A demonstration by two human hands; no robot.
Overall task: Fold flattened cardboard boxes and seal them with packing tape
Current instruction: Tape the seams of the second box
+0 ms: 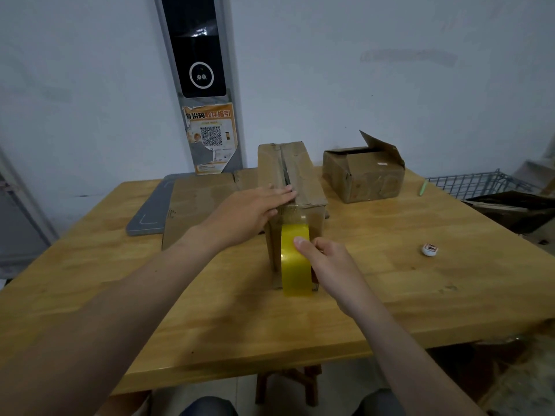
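A box (300,178) is standing in the middle of the frame on the worktop (390,280), its long side running away from the camera and its top flaps meeting along a dark seam. The left hand (255,210) is lying flat on the near end of the top, its fingers (282,193) straight and pressed together, reaching to the seam and pushing the flaps down. Just below it, the right hand (326,261) is gripping a yellow tape roll (294,262) and holding it upright against the near face of the box. The thumb (301,242) is curling over the roll's upper edge; the other fingers are sitting behind the roll, so I cannot tell how they are lying. A shiny strip is showing on the box face just above the roll.

Flat cardboard (195,205) is lying left of the box, partly over a grey mat (148,210). A second box (363,175), one flap sticking up, is sitting at upper right, well apart from the hands. A green pen (423,187) is lying near the right edge, and a small round white thing (430,249) is resting lower right. A wire rack (474,183) is showing at far right. A grey post (204,85) with a QR sticker (211,139) is leaning at the wall, upper centre.
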